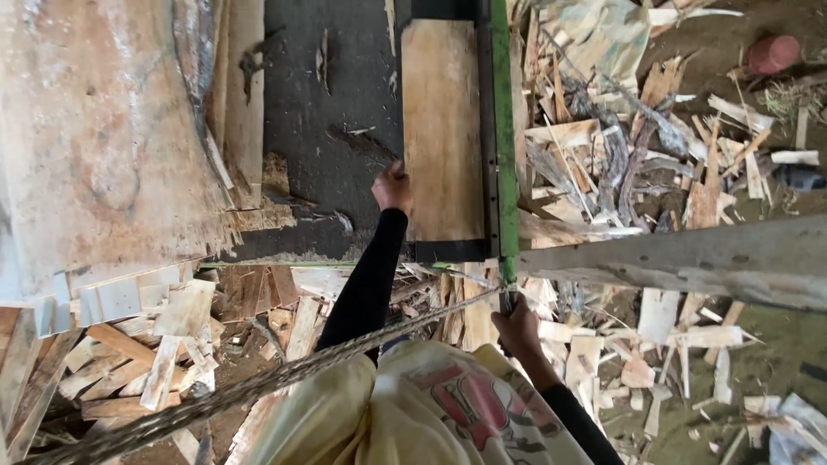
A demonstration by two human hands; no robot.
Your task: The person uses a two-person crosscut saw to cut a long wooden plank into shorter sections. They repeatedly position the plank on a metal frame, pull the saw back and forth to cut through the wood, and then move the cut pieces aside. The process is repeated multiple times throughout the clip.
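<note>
Closest to the wearer, a pale yellow printed garment (431, 413) fills the bottom of the view, and a frayed twisted rope (258, 383) runs from about eight o'clock up toward the centre. The right hand (517, 331) sits at roughly five o'clock from the middle, fingers wrapped tight around the dark lower end of a green metal bar (502, 129) that climbs straight toward twelve o'clock. The left hand (393, 188), arm stretched out in a black sleeve, presses against the left edge of a plywood sheet (443, 129) near its lower corner; whether the fingers curl round that edge or only push on it, I cannot tell. The two hands are well apart, one low, one high.

The sheet lies flat in a dark frame, just left of the green bar and touching it along its right side, at about twelve o'clock from the left hand. It looks thin, stiff and fairly light, though likely splintery and prone to cracking if bent; its long edges look like the safest place to take hold.

Farther out, wood offcuts (603, 172) litter the ground at two o'clock, a grey beam (689, 258) crosses at three, and a large worn board (95, 138) lies at ten.
</note>
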